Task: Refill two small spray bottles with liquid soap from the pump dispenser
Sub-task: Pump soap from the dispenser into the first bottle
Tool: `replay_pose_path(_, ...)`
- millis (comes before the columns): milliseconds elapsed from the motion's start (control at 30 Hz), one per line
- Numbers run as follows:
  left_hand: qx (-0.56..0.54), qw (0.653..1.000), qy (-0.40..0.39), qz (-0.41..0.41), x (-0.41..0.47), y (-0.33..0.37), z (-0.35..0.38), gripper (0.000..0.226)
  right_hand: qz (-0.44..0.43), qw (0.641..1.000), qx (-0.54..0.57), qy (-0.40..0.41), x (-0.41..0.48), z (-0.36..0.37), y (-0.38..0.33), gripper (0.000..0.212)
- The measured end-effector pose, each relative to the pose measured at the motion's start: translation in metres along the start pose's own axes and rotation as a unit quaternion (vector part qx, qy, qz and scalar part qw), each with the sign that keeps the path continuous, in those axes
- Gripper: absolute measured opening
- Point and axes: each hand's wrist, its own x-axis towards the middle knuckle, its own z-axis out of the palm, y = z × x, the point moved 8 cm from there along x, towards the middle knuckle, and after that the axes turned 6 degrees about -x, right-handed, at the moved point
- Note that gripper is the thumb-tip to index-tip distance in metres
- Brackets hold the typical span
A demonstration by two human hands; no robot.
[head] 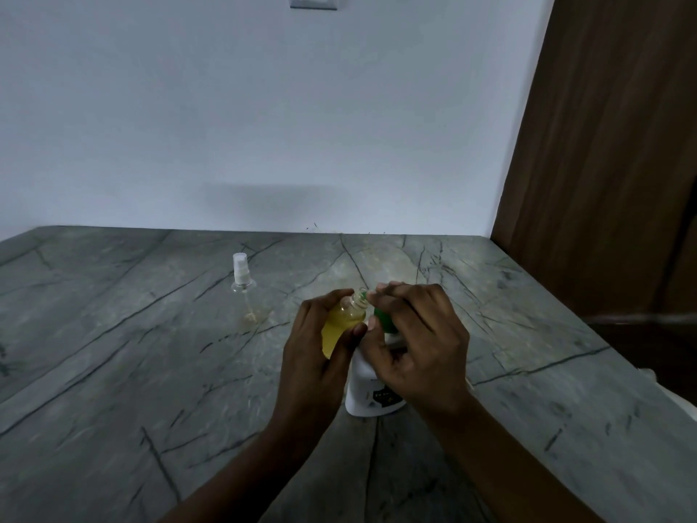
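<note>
Fingers (336,295) of my left hand (317,345) curl round an uncapped spray bottle (345,318), thumb pressed against its side, holding it tilted with its open neck right against the nozzle of the green pump head (383,320). My right hand (418,334) closes over that pump head, fingers bent across the top and thumb tucked beneath. Under both hands the white dispenser (364,386) stands upright on the grey stone countertop (151,334), which is streaked with dark veins. Yellow liquid fills much of the bottle I hold. Farther back and to the left, well apart from my hands, a second spray bottle (243,292) stands upright with its white sprayer on; it is clear and nearly empty, with only a small pale trace at the bottom. Beyond the countertop rises a plain white wall (264,107), with a switch plate (313,1) at the top edge. A brown wooden panel (603,145) closes off the right side.
</note>
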Motion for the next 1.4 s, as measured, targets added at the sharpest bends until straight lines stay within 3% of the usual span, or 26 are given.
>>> replay_pose_path(700,-0.010,1.000,0.011,0.006,0.005,0.011,-0.001,0.030,-0.041,0.997,-0.015,-0.065,0.014,-0.002,0.001,0.025)
replay_pose_path(1133,-0.012,1.000,0.005,-0.007,0.001,0.005,0.001,0.031,0.005,1.000,-0.010,0.007,0.004,-0.002,0.000,0.020)
replay_pose_path(1400,-0.007,1.000,0.002,-0.010,-0.001,0.000,0.001,0.037,0.008,1.000,-0.009,0.003,0.000,0.000,-0.001,0.020)
